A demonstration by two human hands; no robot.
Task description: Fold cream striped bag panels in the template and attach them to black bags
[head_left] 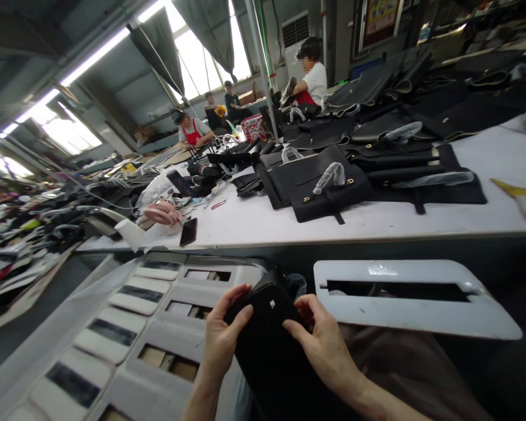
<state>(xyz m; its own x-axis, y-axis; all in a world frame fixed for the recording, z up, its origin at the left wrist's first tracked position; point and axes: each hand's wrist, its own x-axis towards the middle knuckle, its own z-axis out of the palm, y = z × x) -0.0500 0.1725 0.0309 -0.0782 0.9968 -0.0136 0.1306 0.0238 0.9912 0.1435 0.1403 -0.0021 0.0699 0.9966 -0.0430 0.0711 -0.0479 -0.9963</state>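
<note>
Pinching a black, round-cornered, soft-looking flat piece (pixel 265 351) by its two sides, close in front of the body. Left hand (pixel 220 330) has its thumb on the near face and fingers around the left edge; right hand (pixel 322 336) matches it on the right edge, so both are closed down to roughly the piece's thickness. A small white diamond-shaped mark (pixel 272 304) sits between the thumbs. Crumpled clear plastic wrap (pixel 297 285) pokes out behind, near the right fingertips.

Room-wise, left of the left hand there's a pale grey panel with rectangular cutouts (pixel 182 332). Right of the right hand, a glossy pale-blue slotted panel (pixel 403 318) comes in near; can't tell the gap in depth. Beyond both hands, a white-topped table (pixel 241 225) runs its long front edge across, with a black leather-look bag (pixel 319 204) behind that edge, well apart from the hands.
</note>
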